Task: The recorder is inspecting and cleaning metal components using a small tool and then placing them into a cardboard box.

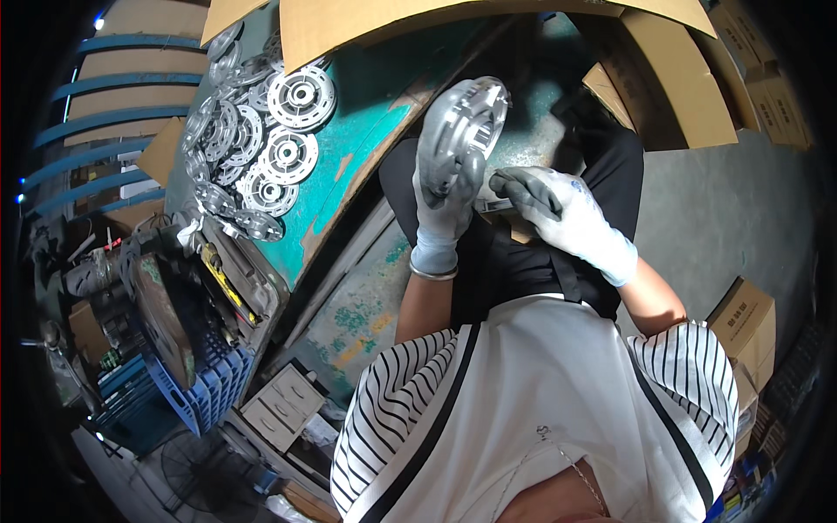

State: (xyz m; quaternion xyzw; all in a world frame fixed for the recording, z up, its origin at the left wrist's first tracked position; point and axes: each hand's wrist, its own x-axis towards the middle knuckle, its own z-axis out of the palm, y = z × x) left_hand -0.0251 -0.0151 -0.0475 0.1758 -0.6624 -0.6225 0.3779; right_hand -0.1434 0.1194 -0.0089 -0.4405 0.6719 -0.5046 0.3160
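Note:
Both my hands wear white gloves with grey-coated fingers. My left hand (449,166) is raised over my lap and grips a shiny round metal disc part (488,109), tilted so its rim and ribbed inside show. To its right, apart from the disc, is my right hand (551,202), with fingers curled and pressed together. Whether something small sits in those fingers is hidden. On the green table (353,161) at the left lies a heap of similar silver wheel-like discs (301,98), with round hubs and slotted faces.
Cardboard flaps (349,30) hang over the table's far side. An open carton (671,78) stands far right, another box (741,322) near right. Left of me are a tool tray (231,279), a blue plastic crate (205,392) and small white drawers (283,405).

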